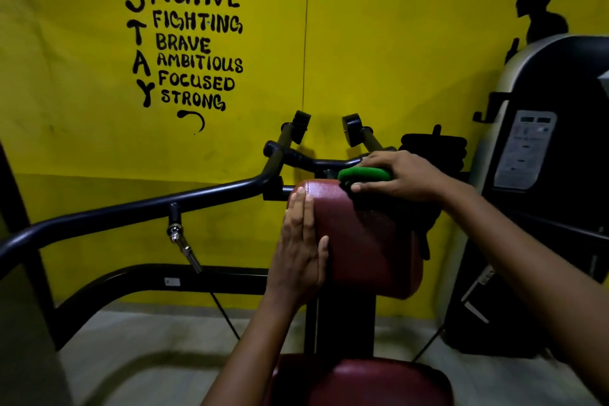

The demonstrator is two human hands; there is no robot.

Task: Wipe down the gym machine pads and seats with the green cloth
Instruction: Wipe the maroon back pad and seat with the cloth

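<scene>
A maroon chest pad (365,234) stands upright in the middle of the view, with a maroon seat (372,382) below it at the bottom edge. My left hand (301,250) lies flat against the pad's left side, fingers straight and pointing up. My right hand (400,176) grips a folded green cloth (364,174) on the pad's top right edge, thumb under it. A dark part of the cloth hangs down the pad's right side.
Black machine arms (138,211) curve off to the left, with a metal pin (183,244) hanging from one. Two black handles (326,128) rise behind the pad. A weight-stack housing (540,175) stands at right. A yellow painted wall (395,43) lies behind.
</scene>
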